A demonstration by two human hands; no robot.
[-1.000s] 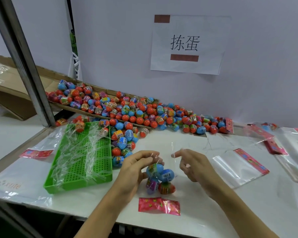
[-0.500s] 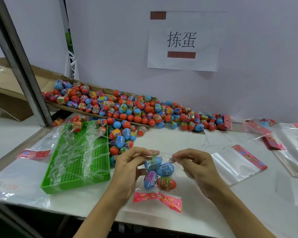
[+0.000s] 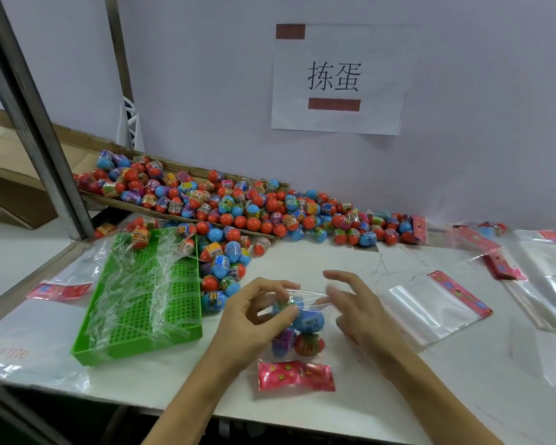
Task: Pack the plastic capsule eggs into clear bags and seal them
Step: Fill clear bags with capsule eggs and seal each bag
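While pinched: filled bag [image 3: 297, 335], left hand [image 3: 254, 319].

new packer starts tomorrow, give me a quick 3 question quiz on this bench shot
1. True or false: the bag between the hands already has eggs in it.
2. Which hand pinches the open top of that bag? A) left hand B) right hand C) neither
3. Fill in: the thin clear strips lie in the ____ tray.

Key: 1 true, several eggs show inside above its pink header. 2 A, the left hand's fingers pinch the film; the right hand is blurred, with fingers spread beside it. 3 green.
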